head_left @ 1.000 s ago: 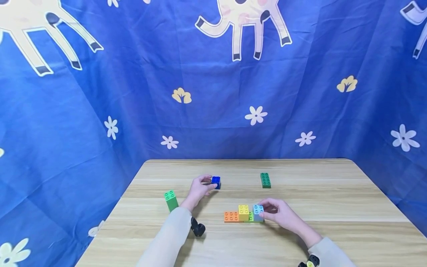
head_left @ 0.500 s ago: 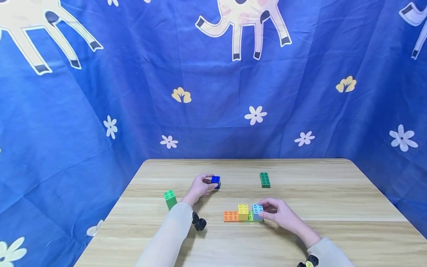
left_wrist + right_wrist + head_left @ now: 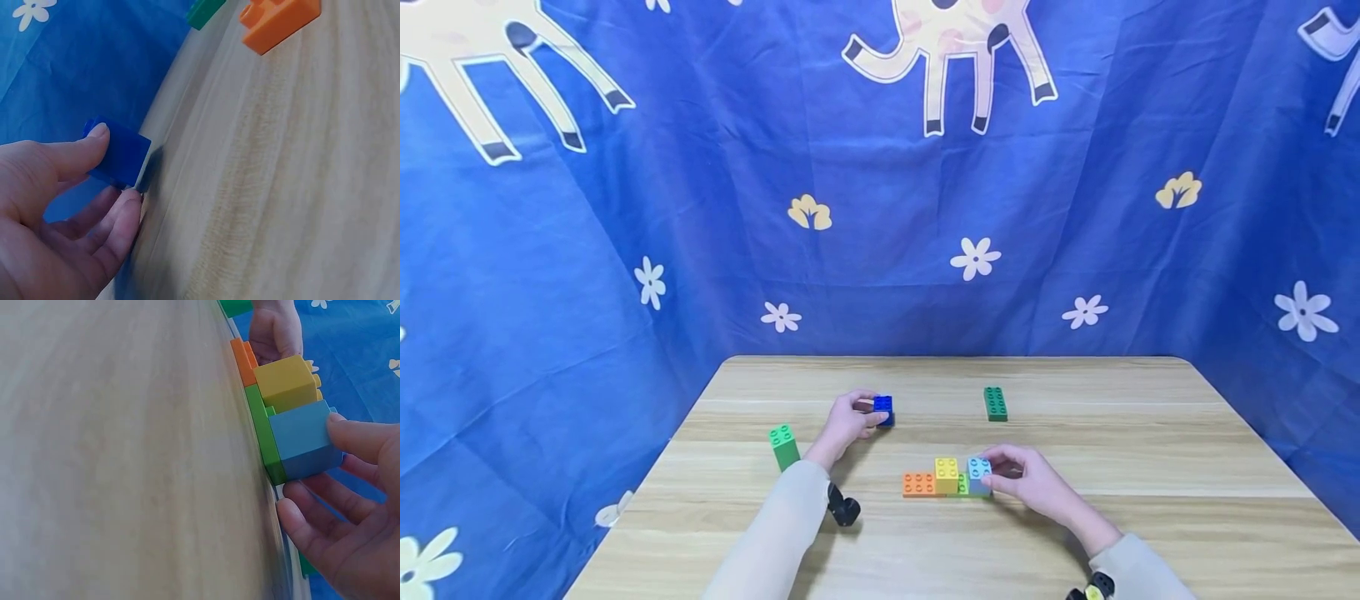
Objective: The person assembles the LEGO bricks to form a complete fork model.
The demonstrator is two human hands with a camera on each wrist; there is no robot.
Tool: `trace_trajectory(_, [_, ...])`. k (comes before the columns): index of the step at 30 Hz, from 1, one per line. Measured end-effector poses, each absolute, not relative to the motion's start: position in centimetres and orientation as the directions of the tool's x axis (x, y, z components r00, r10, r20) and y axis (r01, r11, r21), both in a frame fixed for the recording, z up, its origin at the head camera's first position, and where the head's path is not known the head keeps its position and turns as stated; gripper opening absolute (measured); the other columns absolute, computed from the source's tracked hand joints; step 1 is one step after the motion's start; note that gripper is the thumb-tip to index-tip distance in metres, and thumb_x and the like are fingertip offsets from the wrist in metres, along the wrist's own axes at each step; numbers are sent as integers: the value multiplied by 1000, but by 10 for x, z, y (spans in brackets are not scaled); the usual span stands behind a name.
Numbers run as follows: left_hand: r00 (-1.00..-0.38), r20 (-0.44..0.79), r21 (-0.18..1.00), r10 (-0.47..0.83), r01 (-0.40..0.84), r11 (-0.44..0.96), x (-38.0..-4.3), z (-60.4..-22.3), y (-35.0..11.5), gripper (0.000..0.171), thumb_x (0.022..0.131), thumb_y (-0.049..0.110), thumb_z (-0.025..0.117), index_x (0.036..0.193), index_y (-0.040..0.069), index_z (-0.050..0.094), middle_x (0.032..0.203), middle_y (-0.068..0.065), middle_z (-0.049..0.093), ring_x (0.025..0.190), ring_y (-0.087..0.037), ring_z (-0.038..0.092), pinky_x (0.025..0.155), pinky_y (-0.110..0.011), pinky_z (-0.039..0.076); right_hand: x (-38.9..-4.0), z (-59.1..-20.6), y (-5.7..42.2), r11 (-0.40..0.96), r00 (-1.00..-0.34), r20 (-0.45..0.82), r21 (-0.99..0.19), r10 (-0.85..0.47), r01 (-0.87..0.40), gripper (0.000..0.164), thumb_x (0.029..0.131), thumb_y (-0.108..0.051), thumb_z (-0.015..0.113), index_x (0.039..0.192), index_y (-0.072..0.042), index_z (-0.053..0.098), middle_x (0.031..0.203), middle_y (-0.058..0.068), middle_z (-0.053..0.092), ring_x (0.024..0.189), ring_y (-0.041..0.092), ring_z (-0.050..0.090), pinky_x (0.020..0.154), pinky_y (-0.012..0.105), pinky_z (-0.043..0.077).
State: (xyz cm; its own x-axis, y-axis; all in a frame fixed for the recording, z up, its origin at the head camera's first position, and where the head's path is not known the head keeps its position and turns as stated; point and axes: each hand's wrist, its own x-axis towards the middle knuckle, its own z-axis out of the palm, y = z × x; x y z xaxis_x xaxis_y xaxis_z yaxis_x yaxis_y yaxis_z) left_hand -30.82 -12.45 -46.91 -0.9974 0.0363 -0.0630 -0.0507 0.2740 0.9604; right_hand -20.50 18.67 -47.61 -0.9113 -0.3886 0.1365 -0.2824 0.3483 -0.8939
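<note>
Farther back on the table, my left hand (image 3: 848,421) pinches a dark blue toy brick (image 3: 883,407) between thumb and fingers. Its studded top leans slightly toward me, and in the left wrist view a shadow lies beside the brick (image 3: 124,153). Nearer me, my right hand (image 3: 1030,482) holds a light blue brick (image 3: 979,472) at its right side. That brick sits on a light green brick (image 3: 264,434), seen clearly in the right wrist view. A yellow brick (image 3: 946,475) stands close to its left, over the meeting ends of the green brick and an orange brick (image 3: 917,485).
A tall bright green brick (image 3: 784,446) stands left of my left forearm, which partly covers its base. Toward the back right lies a flat dark green brick (image 3: 996,404). A blue patterned curtain (image 3: 880,275) hangs behind the wooden table (image 3: 1112,417).
The dark blue brick has tipped a little toward me in my left hand, so more of its studded top shows. My right hand stays at the light blue brick.
</note>
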Motion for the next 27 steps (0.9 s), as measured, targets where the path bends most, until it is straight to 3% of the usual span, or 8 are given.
trace_trajectory(14, [-995,-47,973,90,-26,231,-287,-463,-122,49,77,8,76,121,2,56,110,-21,58,79,-27,65,64,-39,56,-207,-479,187,366,-912,155,-880,-381,-303,33,84,-23,69,110,-4,62,98,6,64,88,19,60,80,26,49])
trace_trajectory(27, [-987,-10,968,158,30,248,-264,-462,-125,53,77,17,76,122,-1,54,112,-18,57,77,-21,64,64,-39,56,-203,-477,185,375,-928,135,-887,-347,-269,34,82,-23,71,110,-5,63,99,6,65,89,23,60,79,26,49])
